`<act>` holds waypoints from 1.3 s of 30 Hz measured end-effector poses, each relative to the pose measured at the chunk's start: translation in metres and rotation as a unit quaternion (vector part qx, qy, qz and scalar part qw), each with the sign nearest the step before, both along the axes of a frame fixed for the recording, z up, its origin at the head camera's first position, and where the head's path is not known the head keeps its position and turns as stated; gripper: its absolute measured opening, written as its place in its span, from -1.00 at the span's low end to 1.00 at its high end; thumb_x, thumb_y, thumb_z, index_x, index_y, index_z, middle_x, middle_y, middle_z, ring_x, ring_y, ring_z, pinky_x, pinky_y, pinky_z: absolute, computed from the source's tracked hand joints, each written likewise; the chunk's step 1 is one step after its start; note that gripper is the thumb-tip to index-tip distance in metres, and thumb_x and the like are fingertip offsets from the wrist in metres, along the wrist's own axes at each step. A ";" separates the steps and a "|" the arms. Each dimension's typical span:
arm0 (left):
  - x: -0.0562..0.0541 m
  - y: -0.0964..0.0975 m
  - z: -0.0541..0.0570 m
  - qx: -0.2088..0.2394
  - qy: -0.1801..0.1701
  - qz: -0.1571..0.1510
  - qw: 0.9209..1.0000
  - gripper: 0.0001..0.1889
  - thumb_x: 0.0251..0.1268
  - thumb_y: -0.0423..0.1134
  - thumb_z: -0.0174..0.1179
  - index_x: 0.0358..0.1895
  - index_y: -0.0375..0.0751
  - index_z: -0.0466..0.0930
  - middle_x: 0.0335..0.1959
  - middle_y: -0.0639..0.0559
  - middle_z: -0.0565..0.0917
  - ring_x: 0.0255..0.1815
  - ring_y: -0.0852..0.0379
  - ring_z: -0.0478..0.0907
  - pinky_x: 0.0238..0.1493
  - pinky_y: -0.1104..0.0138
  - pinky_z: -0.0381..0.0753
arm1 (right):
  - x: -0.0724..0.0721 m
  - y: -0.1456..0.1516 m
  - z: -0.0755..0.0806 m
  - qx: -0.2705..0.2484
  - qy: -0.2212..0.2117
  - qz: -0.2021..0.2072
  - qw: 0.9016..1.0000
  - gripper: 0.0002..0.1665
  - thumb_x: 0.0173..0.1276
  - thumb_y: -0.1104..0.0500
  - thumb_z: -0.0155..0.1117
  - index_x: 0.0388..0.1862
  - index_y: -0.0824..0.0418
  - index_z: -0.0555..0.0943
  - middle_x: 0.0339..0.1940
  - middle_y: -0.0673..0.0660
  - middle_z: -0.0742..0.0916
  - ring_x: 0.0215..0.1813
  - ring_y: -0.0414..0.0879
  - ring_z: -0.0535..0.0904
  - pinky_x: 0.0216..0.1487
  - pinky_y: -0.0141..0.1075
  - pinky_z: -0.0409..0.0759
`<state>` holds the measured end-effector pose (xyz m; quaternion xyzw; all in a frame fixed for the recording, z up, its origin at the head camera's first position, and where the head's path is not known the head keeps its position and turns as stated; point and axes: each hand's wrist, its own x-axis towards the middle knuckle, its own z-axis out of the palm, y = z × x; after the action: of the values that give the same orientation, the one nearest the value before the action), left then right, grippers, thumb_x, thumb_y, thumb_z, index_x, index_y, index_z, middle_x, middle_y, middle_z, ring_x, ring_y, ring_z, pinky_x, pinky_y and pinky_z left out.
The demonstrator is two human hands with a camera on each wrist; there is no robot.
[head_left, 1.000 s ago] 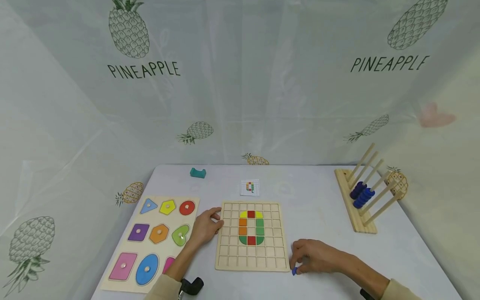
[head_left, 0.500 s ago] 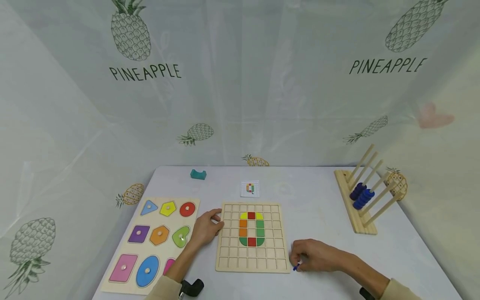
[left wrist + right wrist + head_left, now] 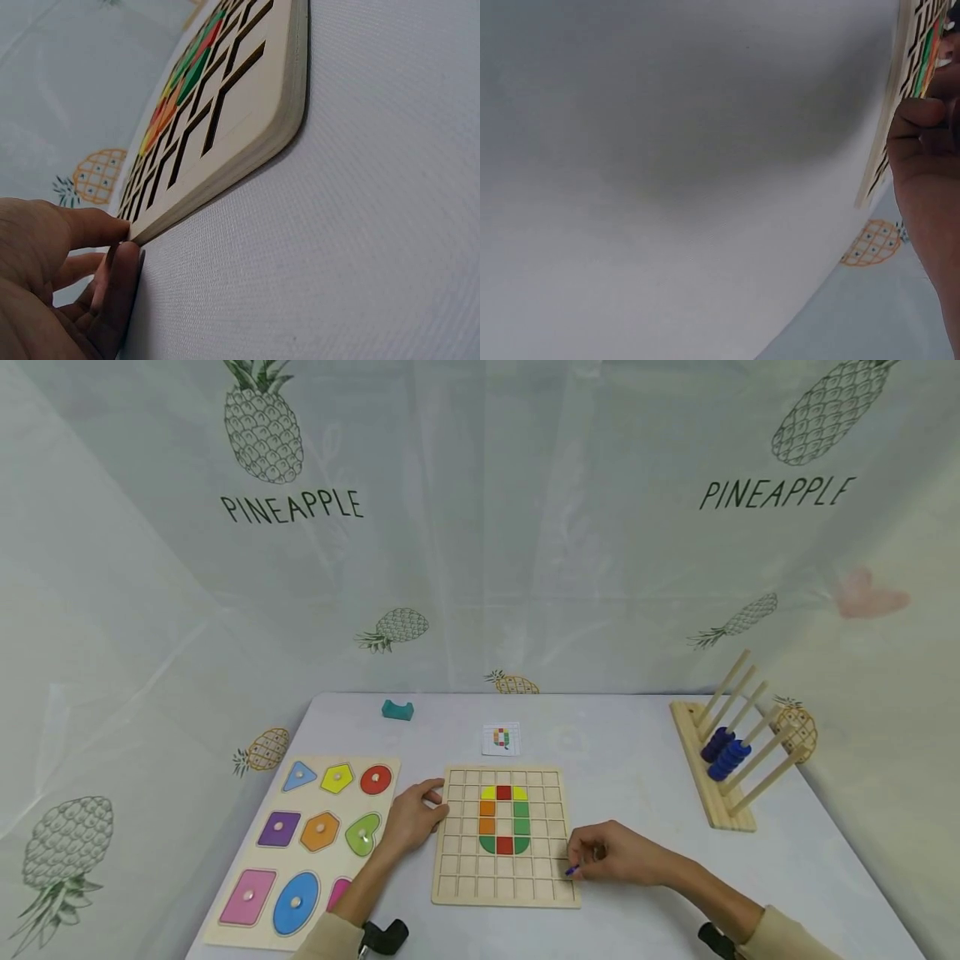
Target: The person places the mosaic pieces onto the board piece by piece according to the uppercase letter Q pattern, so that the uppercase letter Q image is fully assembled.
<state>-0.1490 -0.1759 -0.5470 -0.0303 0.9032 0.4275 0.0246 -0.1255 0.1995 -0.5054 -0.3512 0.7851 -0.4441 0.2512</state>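
Note:
The wooden grid board [image 3: 547, 893] lies flat on the table and bears a ring of yellow, red, orange and green pieces [image 3: 521, 810]. At its left edge, my left hand [image 3: 411, 818] touches the rim with thumb and fingertips; the left wrist view shows these fingertips [image 3: 112, 229] against the board's side. My right hand [image 3: 618, 853] pinches a small dark blue piece [image 3: 572, 870] over the board's lower right edge. The piece's full shape is hidden by the fingers. In the right wrist view the right hand [image 3: 926, 157] covers part of the board, and the piece is not visible.
A knobbed shape puzzle [image 3: 251, 852] lies left of the board, partly under the left forearm. Behind the board are a small picture card [image 3: 501, 739] and a teal block [image 3: 397, 710]. A wooden peg rack [image 3: 697, 768] with blue beads stands at the right.
My right hand has lifted the small blue piece from beside the board's lower right corner and moved slightly up and left, over its right edge. The left hand stays at the left edge.

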 end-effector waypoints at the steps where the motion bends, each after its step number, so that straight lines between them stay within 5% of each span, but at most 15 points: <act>1: 0.000 0.000 0.000 0.000 0.000 -0.001 1.000 -0.49 0.22 -0.29 0.35 0.27 -0.23 0.56 -0.31 0.05 0.62 -0.65 0.24 0.53 -0.57 0.36 0.47 | -0.001 -0.001 0.001 0.001 0.000 -0.004 1.000 -0.92 0.32 0.09 0.43 -0.26 -0.03 0.68 -0.46 -0.11 0.65 -0.42 -0.37 0.46 -0.42 -0.46 0.47; 14: -0.001 0.000 0.002 -0.001 0.006 0.002 1.000 -0.49 0.21 -0.29 0.36 0.26 -0.22 0.58 -0.31 0.05 0.62 -0.65 0.25 0.53 -0.57 0.36 0.49 | -0.008 -0.027 -0.004 0.004 0.004 -0.013 1.000 -0.89 0.25 0.16 0.48 -0.33 0.01 0.67 -0.47 -0.10 0.63 -0.42 -0.35 0.43 -0.41 -0.47 0.45; 39: 0.000 0.002 0.001 -0.002 0.004 0.000 1.000 -0.50 0.21 -0.29 0.35 0.26 -0.23 0.58 -0.31 0.04 0.61 -0.64 0.24 0.53 -0.57 0.34 0.49 | -0.007 -0.072 -0.012 0.099 0.133 -0.011 0.986 -0.84 0.23 0.14 0.51 -0.39 -0.08 0.66 -0.43 -0.20 0.58 -0.35 -0.33 0.44 -0.33 -0.46 0.45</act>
<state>-0.1489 -0.1744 -0.5464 -0.0283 0.9041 0.4259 0.0213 -0.1322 0.1277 -0.5171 -0.3721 0.8554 -0.3163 0.1727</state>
